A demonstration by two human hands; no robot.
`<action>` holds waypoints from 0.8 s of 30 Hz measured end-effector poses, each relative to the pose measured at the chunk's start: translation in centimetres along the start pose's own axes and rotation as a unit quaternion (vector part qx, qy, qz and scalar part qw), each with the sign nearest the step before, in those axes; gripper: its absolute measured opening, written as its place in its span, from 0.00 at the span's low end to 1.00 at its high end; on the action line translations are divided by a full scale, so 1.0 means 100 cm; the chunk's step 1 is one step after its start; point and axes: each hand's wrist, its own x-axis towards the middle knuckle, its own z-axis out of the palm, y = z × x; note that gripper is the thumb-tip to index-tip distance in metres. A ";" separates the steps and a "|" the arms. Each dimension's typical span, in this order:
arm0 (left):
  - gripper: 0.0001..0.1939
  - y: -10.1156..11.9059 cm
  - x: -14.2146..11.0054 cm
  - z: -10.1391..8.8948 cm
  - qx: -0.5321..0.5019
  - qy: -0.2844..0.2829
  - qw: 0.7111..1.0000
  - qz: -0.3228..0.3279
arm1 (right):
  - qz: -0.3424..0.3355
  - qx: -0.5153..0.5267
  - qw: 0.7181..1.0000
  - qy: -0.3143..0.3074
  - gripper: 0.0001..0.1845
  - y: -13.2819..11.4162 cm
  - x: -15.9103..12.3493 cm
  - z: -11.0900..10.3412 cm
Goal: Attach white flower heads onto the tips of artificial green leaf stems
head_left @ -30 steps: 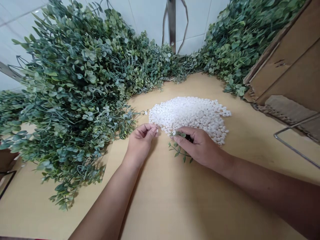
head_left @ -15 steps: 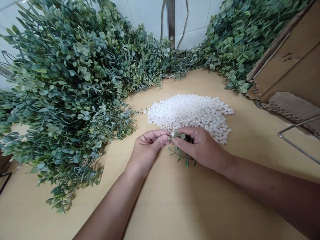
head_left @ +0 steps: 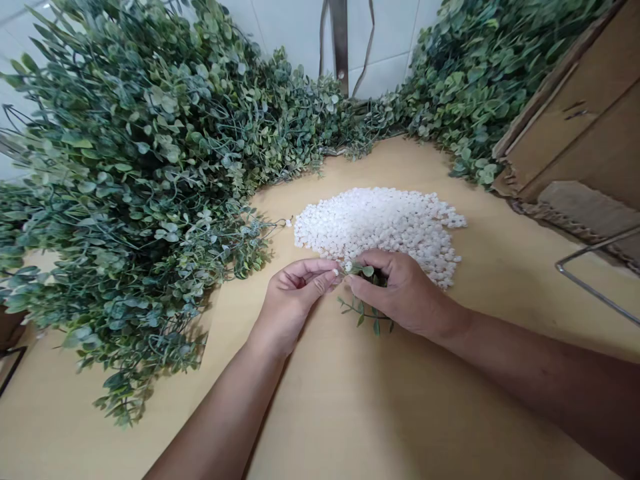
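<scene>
Between the thumb and forefinger of my left hand point(head_left: 300, 293) is a small white bead-like piece point(head_left: 336, 272). My right hand point(head_left: 397, 287) is closed on a green leafy sprig point(head_left: 367, 313), whose leaves hang below the fingers. A white piece point(head_left: 349, 265) sits at the sprig's end, by my right fingertips. Both hands' fingertips nearly meet, just in front of a heap of small white pieces point(head_left: 370, 220) on the table point(head_left: 320, 400). Part of the sprig is hidden behind my right hand.
A large mass of leafy artificial stems point(head_left: 165, 147) covers the left side and runs along the back. More greenery point(head_left: 465, 87) stands at back right, beside a cardboard box point(head_left: 580, 127). A bent metal rod point(head_left: 590, 290) juts in at right. Behind is a tiled wall point(head_left: 385, 40).
My left hand has moved right, bringing its white piece from the heap's left edge up to the sprig. My right hand stays almost in place, still holding the sprig.
</scene>
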 end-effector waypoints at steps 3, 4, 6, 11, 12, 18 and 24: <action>0.14 0.002 0.001 -0.001 0.018 -0.003 1.000 -0.002 | -0.002 -0.012 1.000 0.005 0.11 0.001 0.001 0.001; 0.14 0.002 0.001 -0.002 0.023 -0.007 1.000 -0.003 | -0.003 -0.015 1.000 0.005 0.11 0.001 0.001 0.001; 0.14 0.002 0.001 -0.002 0.034 -0.016 0.999 0.000 | -0.010 -0.020 1.000 0.001 0.10 0.002 0.001 0.002; 0.13 -0.001 0.001 -0.002 0.056 -0.033 0.998 0.013 | -0.035 -0.009 0.999 -0.002 0.09 0.002 0.001 0.003; 0.13 -0.001 0.001 -0.002 0.059 -0.034 0.998 0.014 | -0.035 -0.006 0.999 -0.002 0.09 0.001 0.000 0.003; 0.13 0.001 0.001 -0.001 0.066 -0.040 0.997 0.001 | -0.019 0.009 1.000 -0.002 0.11 0.000 -0.001 0.002; 0.13 0.005 0.003 -0.005 0.063 -0.067 0.996 -0.012 | -0.006 0.014 1.000 -0.005 0.11 -0.001 0.000 0.001</action>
